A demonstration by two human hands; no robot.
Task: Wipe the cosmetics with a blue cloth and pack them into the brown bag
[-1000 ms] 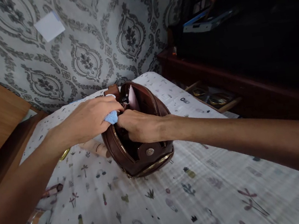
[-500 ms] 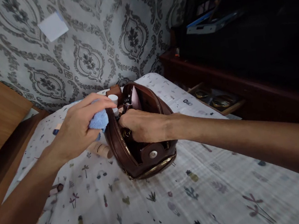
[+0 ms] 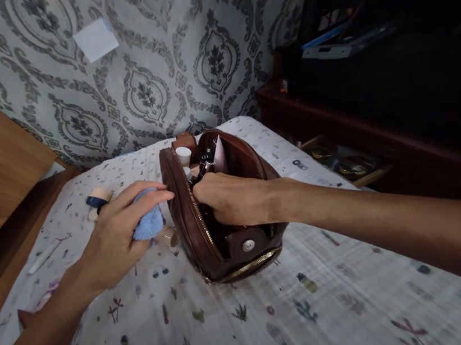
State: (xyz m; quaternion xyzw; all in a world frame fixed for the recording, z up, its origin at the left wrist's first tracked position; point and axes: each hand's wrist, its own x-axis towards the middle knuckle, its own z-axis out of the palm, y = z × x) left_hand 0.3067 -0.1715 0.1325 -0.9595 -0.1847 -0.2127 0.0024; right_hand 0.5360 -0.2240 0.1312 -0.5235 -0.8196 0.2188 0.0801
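A brown leather bag (image 3: 186, 223) stands unzipped on the patterned sheet. Inside it are a white-capped bottle (image 3: 184, 156), a pale pink item (image 3: 220, 157) and some dark items. My right hand (image 3: 234, 197) reaches into the bag with its fingers curled; whatever they grip is hidden. To the left of the bag, my left hand (image 3: 116, 238) is closed around a fluffy blue cloth (image 3: 149, 223), its fingertips close to the bag's rim. A beige tube (image 3: 171, 236) lies on the sheet, partly behind the left hand.
On the left of the sheet (image 3: 242, 329) lie a dark-blue and beige item (image 3: 98, 197), a thin white stick-like item (image 3: 46, 256) and something pink (image 3: 48, 292). An open drawer (image 3: 367, 177) juts from the dark red cabinet (image 3: 311, 111) at right. Patterned wallpaper rises behind.
My left hand has moved down, away from the bag's rim, with the blue cloth still in it. My right hand stays inside the bag. The view has shifted slightly.
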